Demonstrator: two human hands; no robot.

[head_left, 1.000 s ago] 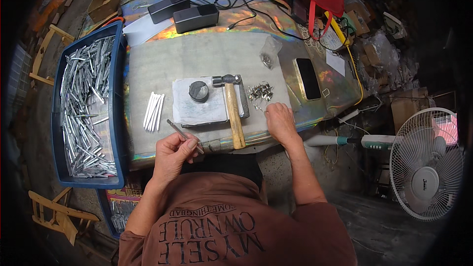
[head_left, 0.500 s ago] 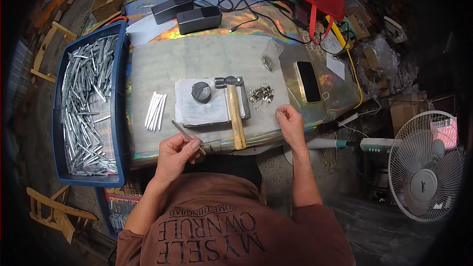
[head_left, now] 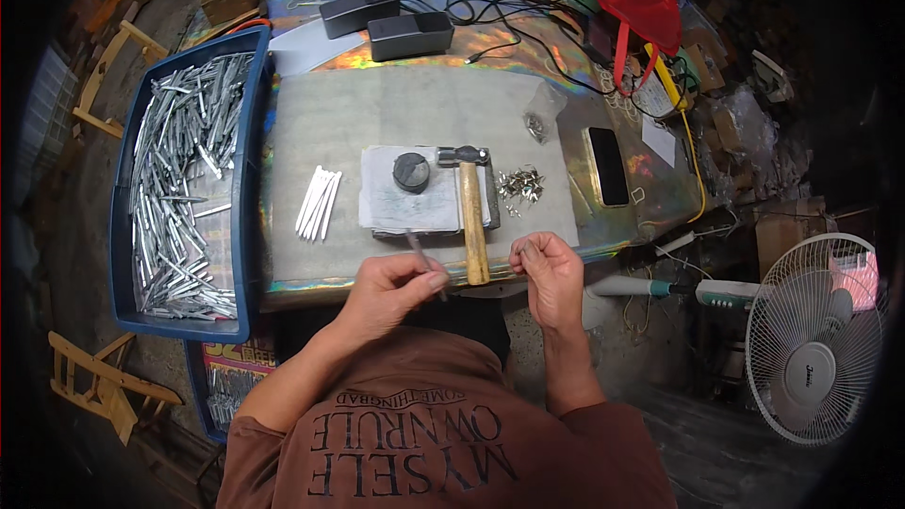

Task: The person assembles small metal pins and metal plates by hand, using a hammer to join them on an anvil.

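1. At the table's six o'clock edge, your left hand (head_left: 391,287) is pinching a thin grey metal strip (head_left: 420,253).
2. Your right hand (head_left: 547,269) is curling shut, three o'clock of the wooden-handled hammer (head_left: 471,212); its contents aren't showing.
3. Be steadying the strip before joining anything.

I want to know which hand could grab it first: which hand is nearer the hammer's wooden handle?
Right hand, just right of the hammer handle end; left hand sits farther left.

The right hand (head_left: 549,269) has drawn back from the small metal clips (head_left: 521,185), now closed.
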